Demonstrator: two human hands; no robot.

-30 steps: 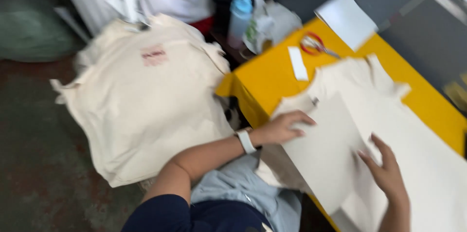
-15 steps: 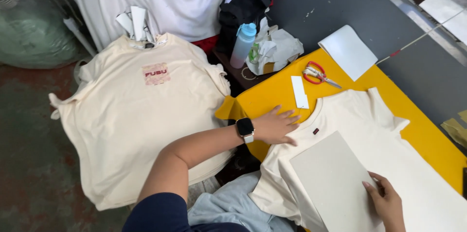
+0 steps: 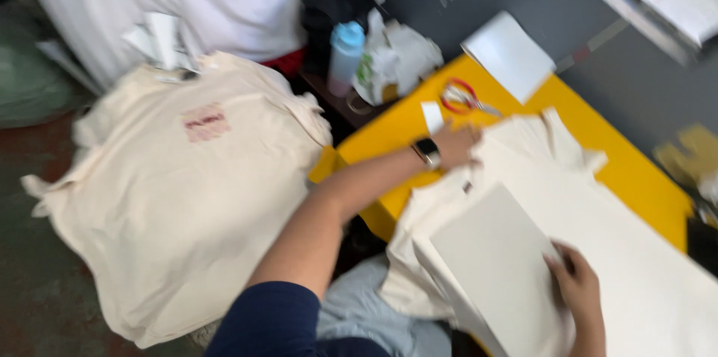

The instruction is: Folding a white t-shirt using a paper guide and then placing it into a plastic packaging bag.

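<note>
Two hands, left hand [image 3: 458, 144] on shirt [image 3: 598, 252], right hand [image 3: 577, 290] on card [image 3: 493, 267]

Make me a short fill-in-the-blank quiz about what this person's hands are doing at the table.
1. The left hand rests on a cream garment spread over a ____ table.
2. The right hand holds a flat white ____ against that garment.
3. The left wrist wears a dark ____.
4. Beyond the left hand lie scissors with ____ handles.

Missing words: yellow; board; watch; red
</note>
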